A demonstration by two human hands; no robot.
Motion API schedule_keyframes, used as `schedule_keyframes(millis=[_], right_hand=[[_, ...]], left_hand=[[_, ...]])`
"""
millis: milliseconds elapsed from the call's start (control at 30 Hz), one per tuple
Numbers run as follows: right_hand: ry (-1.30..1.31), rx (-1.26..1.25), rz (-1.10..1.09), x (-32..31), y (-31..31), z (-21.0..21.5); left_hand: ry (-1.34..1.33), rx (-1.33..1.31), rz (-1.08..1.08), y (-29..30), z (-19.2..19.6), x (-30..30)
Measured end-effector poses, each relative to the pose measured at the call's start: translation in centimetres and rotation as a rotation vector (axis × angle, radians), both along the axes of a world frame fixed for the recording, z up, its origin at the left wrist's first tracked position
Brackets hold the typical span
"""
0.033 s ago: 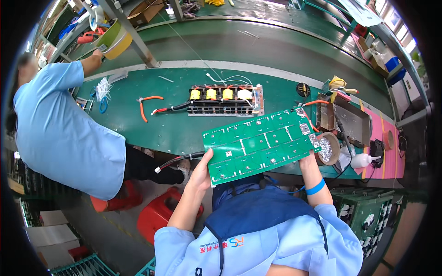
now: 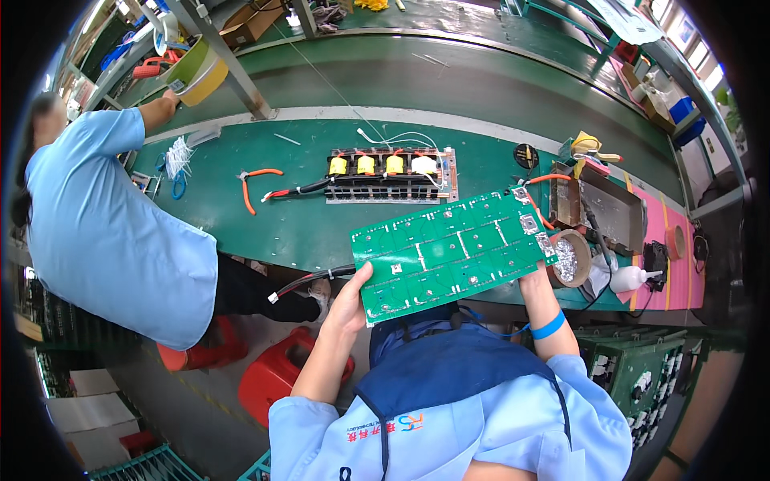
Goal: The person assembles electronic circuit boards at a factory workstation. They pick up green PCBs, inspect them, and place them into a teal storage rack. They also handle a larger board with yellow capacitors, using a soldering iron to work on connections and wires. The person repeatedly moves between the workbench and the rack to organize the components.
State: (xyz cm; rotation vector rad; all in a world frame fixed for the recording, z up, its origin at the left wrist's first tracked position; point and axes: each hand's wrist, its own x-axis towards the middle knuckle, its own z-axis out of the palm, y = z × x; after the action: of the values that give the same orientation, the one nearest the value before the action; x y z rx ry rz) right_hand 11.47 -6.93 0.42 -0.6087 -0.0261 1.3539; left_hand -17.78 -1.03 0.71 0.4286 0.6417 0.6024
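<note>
A large green circuit board (image 2: 449, 255) is held tilted above my lap, its solder side facing up. My left hand (image 2: 348, 301) grips its left end, thumb on top and fingers underneath. At the right end my right hand (image 2: 537, 280) supports it from below, most of its fingers hidden by the board. A black and red cable with a white plug (image 2: 309, 276) sticks out past the board's left end. Behind it on the green bench lies a similar assembly (image 2: 385, 176) with yellow and white wrapped blocks, a heatsink and a cable. Orange-handled pliers (image 2: 249, 188) rest left of that assembly.
A co-worker in a light blue shirt (image 2: 120, 216) stands at left, one hand at a yellow-green bin (image 2: 196, 72). At right are a metal tray (image 2: 609, 208), a round tub of silvery bits (image 2: 568, 258), a white squeeze bottle (image 2: 630, 278) and a pink mat (image 2: 682, 276). Red stools (image 2: 277, 373) stand below.
</note>
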Motion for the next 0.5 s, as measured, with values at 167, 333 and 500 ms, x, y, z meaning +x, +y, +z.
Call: schedule_keyframes(millis=[167, 333, 500], right_hand=[[0.001, -0.002, -0.002, 0.02, 0.0, 0.11], [0.001, -0.009, -0.007, -0.09, -0.08, -0.04], [0.001, -0.017, -0.014, -0.12, -0.15, -0.17]], left_hand=[[0.006, -0.012, -0.028, 0.19, -0.32, -0.26], [0.039, -0.037, -0.015, 0.2, 0.01, -0.25], [0.034, -0.047, -0.02, 0.34, -0.67, -0.53]])
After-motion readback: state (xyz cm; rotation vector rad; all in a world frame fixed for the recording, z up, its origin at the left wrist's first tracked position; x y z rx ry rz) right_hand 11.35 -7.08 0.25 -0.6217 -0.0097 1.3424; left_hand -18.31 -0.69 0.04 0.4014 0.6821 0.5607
